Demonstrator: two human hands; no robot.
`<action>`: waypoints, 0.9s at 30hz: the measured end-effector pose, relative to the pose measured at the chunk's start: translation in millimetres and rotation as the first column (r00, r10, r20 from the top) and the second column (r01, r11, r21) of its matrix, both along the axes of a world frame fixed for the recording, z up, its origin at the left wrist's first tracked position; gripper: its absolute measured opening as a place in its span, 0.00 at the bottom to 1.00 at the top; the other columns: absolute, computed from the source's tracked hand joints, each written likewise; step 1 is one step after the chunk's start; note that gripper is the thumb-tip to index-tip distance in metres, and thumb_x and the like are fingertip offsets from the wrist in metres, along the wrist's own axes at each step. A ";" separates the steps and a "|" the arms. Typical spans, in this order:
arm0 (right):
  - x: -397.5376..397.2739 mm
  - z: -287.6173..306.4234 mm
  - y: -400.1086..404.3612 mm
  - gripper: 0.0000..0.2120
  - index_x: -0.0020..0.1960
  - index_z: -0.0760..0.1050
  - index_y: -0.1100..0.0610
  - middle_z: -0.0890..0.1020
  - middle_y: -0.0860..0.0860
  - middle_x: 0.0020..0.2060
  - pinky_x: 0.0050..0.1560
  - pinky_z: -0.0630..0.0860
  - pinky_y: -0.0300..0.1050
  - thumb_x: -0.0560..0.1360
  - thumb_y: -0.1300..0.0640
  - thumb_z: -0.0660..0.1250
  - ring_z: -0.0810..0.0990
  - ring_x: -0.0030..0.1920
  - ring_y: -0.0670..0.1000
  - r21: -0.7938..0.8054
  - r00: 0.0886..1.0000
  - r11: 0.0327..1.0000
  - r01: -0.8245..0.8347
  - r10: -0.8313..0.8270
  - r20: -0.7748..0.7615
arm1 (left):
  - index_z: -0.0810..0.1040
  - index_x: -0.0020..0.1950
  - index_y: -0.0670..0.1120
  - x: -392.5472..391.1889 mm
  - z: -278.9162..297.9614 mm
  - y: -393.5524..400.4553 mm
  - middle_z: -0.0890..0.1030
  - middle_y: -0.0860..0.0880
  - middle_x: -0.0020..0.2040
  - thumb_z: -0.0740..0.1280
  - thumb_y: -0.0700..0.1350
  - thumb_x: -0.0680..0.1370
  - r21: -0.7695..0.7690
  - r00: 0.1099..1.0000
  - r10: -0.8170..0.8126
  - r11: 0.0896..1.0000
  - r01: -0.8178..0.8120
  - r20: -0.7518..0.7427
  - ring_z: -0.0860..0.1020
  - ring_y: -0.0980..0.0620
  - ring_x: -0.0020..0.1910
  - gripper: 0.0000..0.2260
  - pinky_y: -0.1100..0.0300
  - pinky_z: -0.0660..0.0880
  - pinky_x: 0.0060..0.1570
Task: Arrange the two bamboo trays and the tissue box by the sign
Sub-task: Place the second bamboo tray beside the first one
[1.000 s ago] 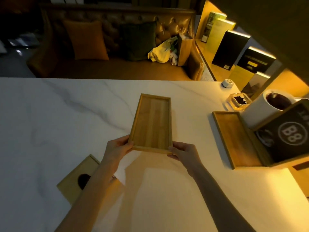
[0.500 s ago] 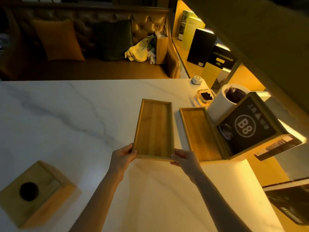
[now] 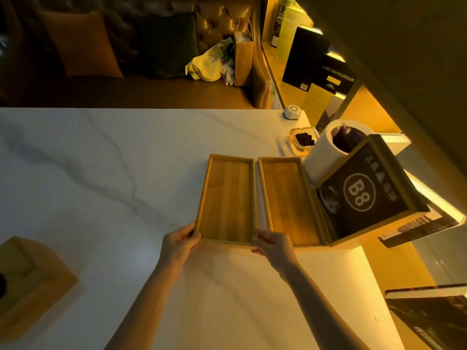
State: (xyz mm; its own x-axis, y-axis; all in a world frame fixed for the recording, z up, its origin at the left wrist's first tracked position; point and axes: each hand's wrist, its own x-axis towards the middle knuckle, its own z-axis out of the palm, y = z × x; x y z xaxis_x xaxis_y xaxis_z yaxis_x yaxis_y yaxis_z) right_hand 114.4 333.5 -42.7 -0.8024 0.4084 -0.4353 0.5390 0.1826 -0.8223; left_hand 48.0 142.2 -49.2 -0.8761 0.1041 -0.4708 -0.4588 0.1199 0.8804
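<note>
Two empty bamboo trays lie side by side on the white marble table [image 3: 101, 173]. The left bamboo tray [image 3: 227, 198] is held at its near end: my left hand [image 3: 180, 242] grips the near-left corner, my right hand [image 3: 271, 242] the near-right corner. A narrow gap separates it from the right bamboo tray [image 3: 288, 198], which lies against the black "B8" sign [image 3: 361, 195] in its wooden frame. The wooden tissue box [image 3: 27, 281], with a dark round hole on top, stands far off at the left edge, partly cut off.
A white cylinder [image 3: 326, 150] stands behind the sign, with a glass ashtray [image 3: 303, 140] and a small white puck [image 3: 292, 112] further back. Lit shelves with dark boxes [image 3: 305, 56] run along the right. A sofa with cushions [image 3: 75, 44] lies beyond the table's far edge.
Both hands have carried the left tray to the right, from the middle of the table to just beside the right tray. The view has shifted right with it.
</note>
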 end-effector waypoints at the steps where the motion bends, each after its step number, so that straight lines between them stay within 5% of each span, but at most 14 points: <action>1: -0.1 -1.6 0.9 0.10 0.54 0.77 0.67 0.78 0.56 0.42 0.48 0.78 0.45 0.74 0.65 0.64 0.79 0.44 0.53 0.006 1.000 1.000 0.005 -0.005 -0.002 | 0.71 0.62 0.38 -0.6 -1.1 2.1 0.79 0.50 0.48 0.64 0.33 0.73 -0.012 1.000 -0.003 1.000 0.003 -0.010 0.77 0.48 0.52 0.17 0.49 0.72 0.60; 5: -2.3 -7.8 2.2 0.09 0.53 0.78 0.66 0.78 0.55 0.41 0.50 0.79 0.48 0.75 0.64 0.64 0.78 0.44 0.53 0.046 1.000 0.999 0.023 -0.023 0.006 | 0.71 0.61 0.38 -2.9 -5.0 10.0 0.78 0.54 0.44 0.64 0.33 0.74 -0.061 0.999 -0.018 0.998 0.015 -0.046 0.77 0.51 0.48 0.16 0.52 0.72 0.58; 16: -1.6 -27.8 -0.8 0.07 0.49 0.79 0.64 0.80 0.58 0.39 0.47 0.80 0.51 0.75 0.63 0.64 0.80 0.42 0.56 0.074 0.998 0.995 0.060 -0.060 -0.010 | 0.69 0.63 0.38 -5.6 -30.3 9.6 0.74 0.39 0.63 0.65 0.34 0.73 -0.122 1.000 -0.014 0.993 0.012 -0.021 0.74 0.43 0.60 0.18 0.46 0.69 0.64; 21: 1.2 -33.7 -4.8 0.10 0.51 0.79 0.65 0.83 0.62 0.41 0.37 0.70 0.40 0.75 0.61 0.64 0.75 0.36 0.50 0.202 0.997 0.976 0.076 -0.075 -0.013 | 0.70 0.63 0.38 -3.2 -35.1 12.3 0.75 0.37 0.63 0.64 0.35 0.74 -0.290 0.988 -0.088 0.956 0.049 -0.125 0.73 0.43 0.61 0.17 0.57 0.68 0.59; 27: 2.2 -38.1 -10.7 0.10 0.54 0.80 0.60 0.85 0.57 0.45 0.42 0.77 0.45 0.75 0.59 0.66 0.81 0.43 0.54 0.399 0.999 0.917 0.029 -0.041 0.022 | 0.71 0.62 0.40 -2.7 -41.9 10.6 0.76 0.37 0.60 0.65 0.37 0.74 -0.416 0.973 -0.166 0.905 0.086 -0.159 0.74 0.46 0.55 0.17 0.59 0.68 0.55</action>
State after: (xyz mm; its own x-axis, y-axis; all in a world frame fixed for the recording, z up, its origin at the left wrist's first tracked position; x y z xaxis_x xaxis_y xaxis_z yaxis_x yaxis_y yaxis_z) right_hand 116.6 322.8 -80.8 -0.7738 0.5803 -0.2539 0.5738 0.4723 -0.6691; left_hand 45.4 152.8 -91.2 -0.9439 0.0554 -0.3255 -0.2487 0.5293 0.8112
